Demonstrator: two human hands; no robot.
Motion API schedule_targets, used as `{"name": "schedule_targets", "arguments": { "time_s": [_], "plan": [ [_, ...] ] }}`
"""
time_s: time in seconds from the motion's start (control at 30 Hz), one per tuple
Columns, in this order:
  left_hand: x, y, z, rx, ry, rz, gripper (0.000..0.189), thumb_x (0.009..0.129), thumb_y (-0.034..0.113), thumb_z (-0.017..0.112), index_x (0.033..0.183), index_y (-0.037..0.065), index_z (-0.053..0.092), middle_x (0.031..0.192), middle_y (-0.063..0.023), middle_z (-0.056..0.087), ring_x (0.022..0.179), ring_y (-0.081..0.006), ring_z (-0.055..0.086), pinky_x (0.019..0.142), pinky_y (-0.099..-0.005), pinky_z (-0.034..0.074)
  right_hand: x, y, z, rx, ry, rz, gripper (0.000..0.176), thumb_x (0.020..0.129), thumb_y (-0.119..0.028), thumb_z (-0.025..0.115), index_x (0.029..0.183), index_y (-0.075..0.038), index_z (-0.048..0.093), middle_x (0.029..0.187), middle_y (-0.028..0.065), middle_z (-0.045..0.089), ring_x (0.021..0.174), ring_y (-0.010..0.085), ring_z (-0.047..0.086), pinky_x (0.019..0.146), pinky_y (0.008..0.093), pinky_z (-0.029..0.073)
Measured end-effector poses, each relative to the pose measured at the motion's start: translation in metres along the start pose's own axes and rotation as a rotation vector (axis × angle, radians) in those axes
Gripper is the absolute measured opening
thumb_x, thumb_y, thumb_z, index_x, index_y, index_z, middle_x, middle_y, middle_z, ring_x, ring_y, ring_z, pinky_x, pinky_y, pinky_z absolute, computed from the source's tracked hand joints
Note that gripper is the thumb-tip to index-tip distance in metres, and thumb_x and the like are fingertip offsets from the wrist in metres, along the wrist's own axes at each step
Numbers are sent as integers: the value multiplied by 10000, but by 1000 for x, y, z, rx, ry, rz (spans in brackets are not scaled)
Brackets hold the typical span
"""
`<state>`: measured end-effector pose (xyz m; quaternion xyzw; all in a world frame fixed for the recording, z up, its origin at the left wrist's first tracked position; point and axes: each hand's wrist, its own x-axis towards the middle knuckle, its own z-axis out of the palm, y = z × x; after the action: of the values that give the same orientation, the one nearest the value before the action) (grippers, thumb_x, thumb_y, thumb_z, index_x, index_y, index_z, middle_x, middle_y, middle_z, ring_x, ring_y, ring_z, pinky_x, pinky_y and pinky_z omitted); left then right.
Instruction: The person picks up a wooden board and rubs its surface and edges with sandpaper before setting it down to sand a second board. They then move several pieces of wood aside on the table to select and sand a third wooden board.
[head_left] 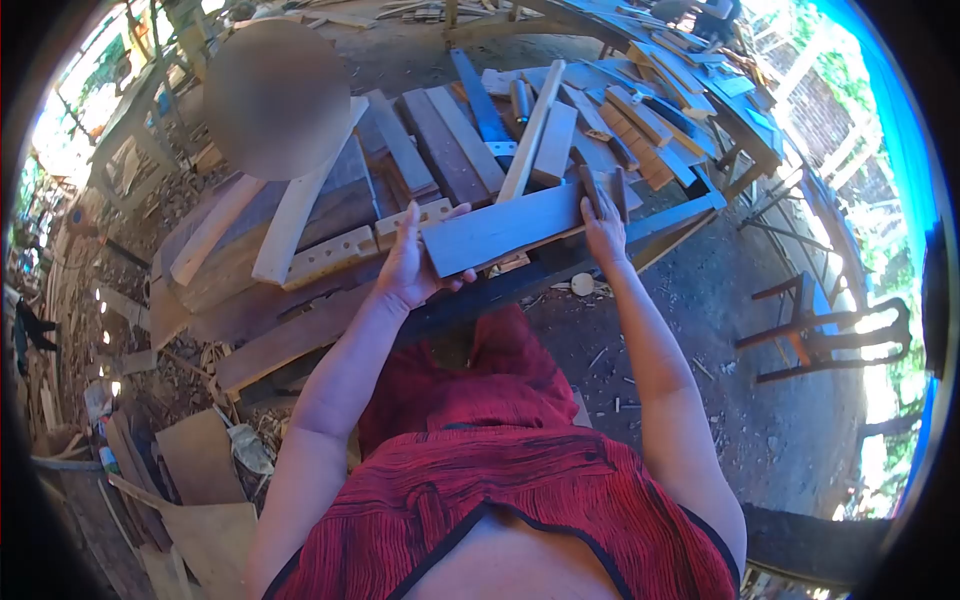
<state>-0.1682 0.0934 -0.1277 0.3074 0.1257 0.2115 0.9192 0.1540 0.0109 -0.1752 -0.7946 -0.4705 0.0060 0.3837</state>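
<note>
While I watch through the head camera, both hands are closed on one flat grey-blue board (500, 230), one at each end. My left hand (410, 265) clamps the board's left end, fingers curled over its far edge and thumb tucked under the near edge. My right hand (603, 230) holds the right end with its back turned to the camera, fingers folded over the top; how far the thumb wraps around I cannot tell.

The board hangs lengthwise across my front, just over the near edge of the counter (670, 215), its right end a little higher than its left. I cannot tell whether its underside rests on the wood beneath or floats just above it.

Behind it the counter is piled with loose planks (450, 140) of many lengths. A pale notched piece (330, 255) lies just beside my left hand, and a long pale slat (532, 130) runs away from the board toward the far side. Two short dark pieces (590, 190) stand close to my right fingers.

Below the counter edge a small round wooden disc (583, 284) lies near the board's right end. Off to the right, well apart, a wooden chair frame (820, 330) stands on the dirt floor (720, 330), which is strewn with chips.
</note>
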Motion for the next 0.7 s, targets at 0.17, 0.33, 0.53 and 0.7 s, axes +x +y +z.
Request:
{"name": "schedule_targets", "arguments": {
  "time_s": [0.17, 0.33, 0.53, 0.7],
  "plan": [
    [6, -10, -14, 177, 68, 95, 815, 890, 724, 281, 1415, 109, 389, 1090, -132, 624, 708, -227, 629, 548, -308, 504, -39, -32, 35, -135, 36, -43, 530, 967, -432, 404, 1395, -122, 447, 1425, 94, 449, 1361, 274, 334, 1134, 482, 128],
    [12, -16, -26, 156, 150, 103, 788, 893, 717, 304, 1333, 82, 459, 1082, -125, 626, 769, -228, 646, 566, -327, 519, -90, -114, 29, -84, -64, -298, 501, 921, -349, 530, 1357, -104, 488, 1411, 108, 460, 1309, 304, 404, 1106, 491, 220],
    [14, -22, -11, 34, 347, 187, 749, 938, 645, 297, 1341, 35, 455, 1096, -122, 621, 829, -219, 641, 636, -350, 530, -118, -153, 23, 22, -138, -677, 507, 842, -271, 634, 1320, -138, 529, 1321, 108, 531, 1248, 300, 464, 1084, 486, 259],
    [7, -16, -25, 290, 42, 178, 692, 964, 579, 323, 1336, 11, 458, 1003, -137, 648, 726, -215, 651, 525, -298, 493, -54, -32, 17, -112, 39, -241, 404, 937, -314, 514, 1302, -143, 550, 1323, 98, 540, 1275, 276, 440, 1075, 509, 250]
  ]
}}
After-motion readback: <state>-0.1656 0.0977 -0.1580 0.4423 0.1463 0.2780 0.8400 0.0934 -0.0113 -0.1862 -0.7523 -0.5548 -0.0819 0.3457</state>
